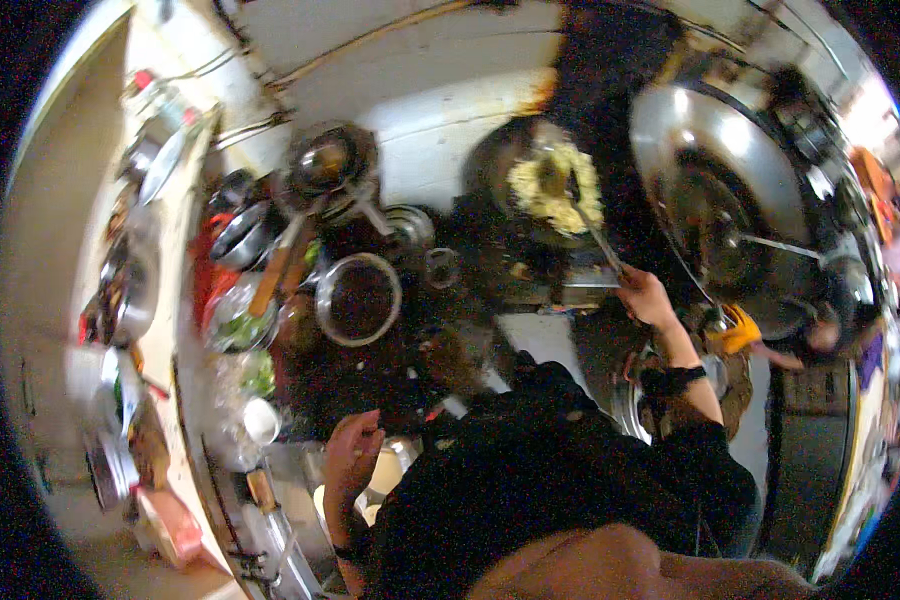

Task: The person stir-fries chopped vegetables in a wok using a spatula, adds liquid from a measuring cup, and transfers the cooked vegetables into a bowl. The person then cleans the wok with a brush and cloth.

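Note:
My right hand [645, 296] grips the handle of a long metal cooking utensil [600, 241], likely a ladle. The utensil's dark head rests among pale yellow chopped food [569, 219] in a dark wok [487, 174] against the back wall. Low on the left, my left hand [354, 450] hovers by the counter edge with its fingers partly curled; blur hides whether they touch anything. Below that hand are round containers with pale contents [387, 469], partly covered by my arm and dark shirt.
A large steel wok [765, 161] with a ladle [780, 244] stands at right, near a yellow cloth [739, 330]. Leftward are a metal-rimmed pot [396, 300], a wooden handle [270, 281], a bowl of greens [238, 330] and a white cup [261, 420]. A cluttered shelf [187, 427] runs along the left.

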Demonstrator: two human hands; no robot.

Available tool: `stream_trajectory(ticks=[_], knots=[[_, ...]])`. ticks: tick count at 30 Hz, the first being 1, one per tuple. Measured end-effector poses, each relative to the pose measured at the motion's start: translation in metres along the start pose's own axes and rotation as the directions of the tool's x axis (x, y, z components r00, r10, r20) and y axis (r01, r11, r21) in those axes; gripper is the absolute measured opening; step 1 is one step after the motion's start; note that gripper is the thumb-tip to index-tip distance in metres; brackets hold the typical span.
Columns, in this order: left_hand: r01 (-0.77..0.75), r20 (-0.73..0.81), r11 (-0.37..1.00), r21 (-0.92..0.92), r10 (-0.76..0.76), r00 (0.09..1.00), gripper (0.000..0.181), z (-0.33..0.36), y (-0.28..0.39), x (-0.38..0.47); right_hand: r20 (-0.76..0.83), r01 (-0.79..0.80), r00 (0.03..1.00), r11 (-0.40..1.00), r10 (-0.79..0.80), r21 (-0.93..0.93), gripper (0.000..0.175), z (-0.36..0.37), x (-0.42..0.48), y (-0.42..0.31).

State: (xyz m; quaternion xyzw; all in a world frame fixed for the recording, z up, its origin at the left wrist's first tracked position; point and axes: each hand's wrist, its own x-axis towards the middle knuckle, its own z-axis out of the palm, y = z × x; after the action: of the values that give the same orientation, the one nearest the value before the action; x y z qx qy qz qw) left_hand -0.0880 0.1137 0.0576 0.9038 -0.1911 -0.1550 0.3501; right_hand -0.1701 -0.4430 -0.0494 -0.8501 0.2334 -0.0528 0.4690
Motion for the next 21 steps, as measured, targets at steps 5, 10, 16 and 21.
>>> stream_trajectory(ticks=[5, 10, 16, 21], knots=[[0.023, -0.216, 0.986, 0.163, 0.012, 0.976, 0.019, -0.019, -0.015, -0.008, -0.011, -0.094, 0.996, 0.979, 0.093, -0.179, 0.049, 0.021, 0.005, 0.032], [0.013, -0.211, 0.975, 0.224, 0.035, 0.977, 0.020, -0.042, 0.002, -0.005, -0.005, -0.027, 0.999, 0.655, 0.035, -0.755, 0.026, 0.025, 0.060, 0.079], [0.069, -0.438, 0.920, 0.386, 0.117, 0.891, 0.028, -0.122, 0.031, 0.000, 0.068, 0.057, 0.997, 0.919, -0.033, -0.389, 0.025, -0.023, 0.101, 0.122], [0.202, -0.655, 0.815, 0.542, 0.260, 0.710, 0.050, -0.226, -0.001, 0.035, -0.109, -0.136, 0.984, 0.989, 0.142, 0.058, 0.021, 0.008, 0.081, 0.104]])
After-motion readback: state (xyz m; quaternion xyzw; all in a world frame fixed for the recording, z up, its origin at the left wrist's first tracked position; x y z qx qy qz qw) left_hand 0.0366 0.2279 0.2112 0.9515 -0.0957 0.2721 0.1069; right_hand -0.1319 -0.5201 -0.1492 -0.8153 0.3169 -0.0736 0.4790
